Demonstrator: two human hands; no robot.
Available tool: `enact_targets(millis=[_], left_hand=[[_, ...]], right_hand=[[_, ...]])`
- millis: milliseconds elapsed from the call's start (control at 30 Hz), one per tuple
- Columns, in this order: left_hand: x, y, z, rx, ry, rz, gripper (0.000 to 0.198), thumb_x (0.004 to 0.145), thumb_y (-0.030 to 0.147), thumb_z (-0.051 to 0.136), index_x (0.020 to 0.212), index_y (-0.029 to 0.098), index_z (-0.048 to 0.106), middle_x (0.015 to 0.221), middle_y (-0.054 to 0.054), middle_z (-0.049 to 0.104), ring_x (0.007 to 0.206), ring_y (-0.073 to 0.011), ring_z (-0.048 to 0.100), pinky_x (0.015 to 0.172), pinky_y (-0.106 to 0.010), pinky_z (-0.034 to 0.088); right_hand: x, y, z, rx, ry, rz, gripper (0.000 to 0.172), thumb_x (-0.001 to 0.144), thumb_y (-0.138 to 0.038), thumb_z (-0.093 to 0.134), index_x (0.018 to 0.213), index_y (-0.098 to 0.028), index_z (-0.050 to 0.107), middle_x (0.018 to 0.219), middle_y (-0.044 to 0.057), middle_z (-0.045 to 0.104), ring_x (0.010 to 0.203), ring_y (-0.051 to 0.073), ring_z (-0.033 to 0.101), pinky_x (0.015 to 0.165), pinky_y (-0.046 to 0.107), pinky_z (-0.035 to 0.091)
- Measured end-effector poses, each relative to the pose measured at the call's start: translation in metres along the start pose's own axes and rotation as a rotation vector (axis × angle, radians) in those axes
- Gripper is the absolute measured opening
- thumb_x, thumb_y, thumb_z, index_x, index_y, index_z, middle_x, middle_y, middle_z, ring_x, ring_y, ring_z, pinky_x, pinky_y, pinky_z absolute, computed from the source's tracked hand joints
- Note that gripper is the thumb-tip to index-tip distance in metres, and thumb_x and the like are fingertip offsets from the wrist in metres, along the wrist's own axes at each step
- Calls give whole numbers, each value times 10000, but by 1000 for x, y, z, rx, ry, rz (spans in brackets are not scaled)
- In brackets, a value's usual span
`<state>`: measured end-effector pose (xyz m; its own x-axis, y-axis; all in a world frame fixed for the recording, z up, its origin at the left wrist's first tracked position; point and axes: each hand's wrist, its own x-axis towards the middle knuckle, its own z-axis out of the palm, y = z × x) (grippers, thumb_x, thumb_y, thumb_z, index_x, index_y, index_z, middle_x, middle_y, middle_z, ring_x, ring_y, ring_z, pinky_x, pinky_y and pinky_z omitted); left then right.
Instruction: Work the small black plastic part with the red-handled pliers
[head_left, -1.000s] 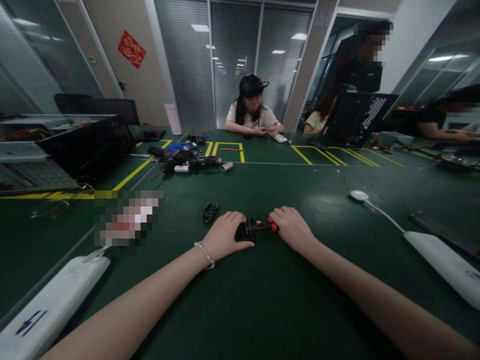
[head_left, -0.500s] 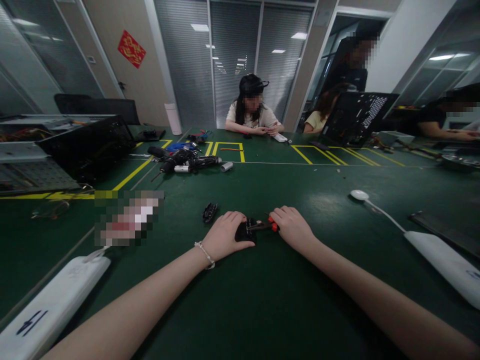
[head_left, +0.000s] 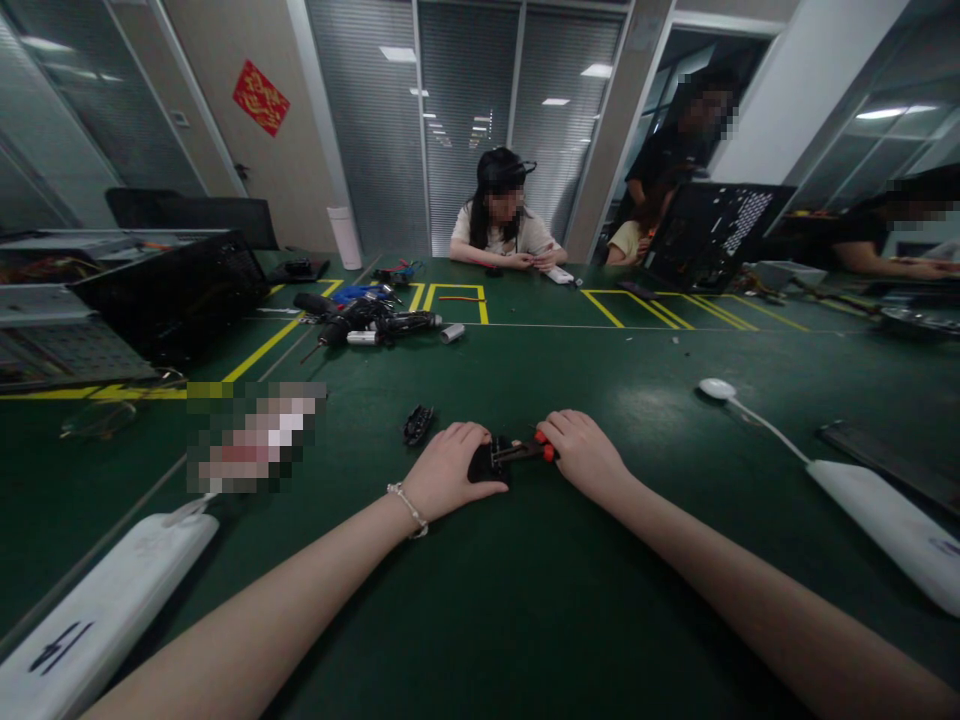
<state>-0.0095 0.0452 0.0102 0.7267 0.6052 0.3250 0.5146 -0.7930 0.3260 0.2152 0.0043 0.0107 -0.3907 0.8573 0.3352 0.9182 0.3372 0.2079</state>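
My left hand, with a beaded bracelet at the wrist, grips a small flat black part low over the green table. My right hand is closed around the red handles of a pair of pliers. The dark jaws point left and reach the right edge of the black part. Whether they are clamped on it is too small to tell. Just beyond my left hand lies another small black piece with an uneven, ribbed surface.
A power drill and tangled tools lie further back, near a silver cylinder. White devices flank my arms. An open computer case stands at left. A person sits opposite.
My hands, the black part and the pliers stay almost in place, with only a slight camera shift. In the background, the standing person at the doorway has moved a little left.
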Motion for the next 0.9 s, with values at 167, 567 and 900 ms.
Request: enact_targets(millis=[167,567,900], left_hand=[[0,0,0,-4,-7,-3,520,664,535,606,1011,175,461,1016,-63,520,943,-237,488,804,-369,413],[0,1,-1,-14,-4,-4,524,668,537,601,1020,179,450,1019,-63,519,948,-237,487,801,-367,413],[0,0,1,-4,-1,-2,533,670,538,600,1027,173,448,1026,-66,514,951,-239,482,811,-371,408]], right_hand=[[-1,2,-1,14,-9,8,342,659,-14,444,957,-136,559,949,87,571,891,208,493,804,354,371],[0,0,-7,-39,-94,53,292,705,-29,441,941,-143,571,934,74,589,850,201,503,751,340,377],[-1,1,-4,-63,-65,29,275,726,-31,412,919,-143,573,899,71,590,820,194,499,724,322,367]])
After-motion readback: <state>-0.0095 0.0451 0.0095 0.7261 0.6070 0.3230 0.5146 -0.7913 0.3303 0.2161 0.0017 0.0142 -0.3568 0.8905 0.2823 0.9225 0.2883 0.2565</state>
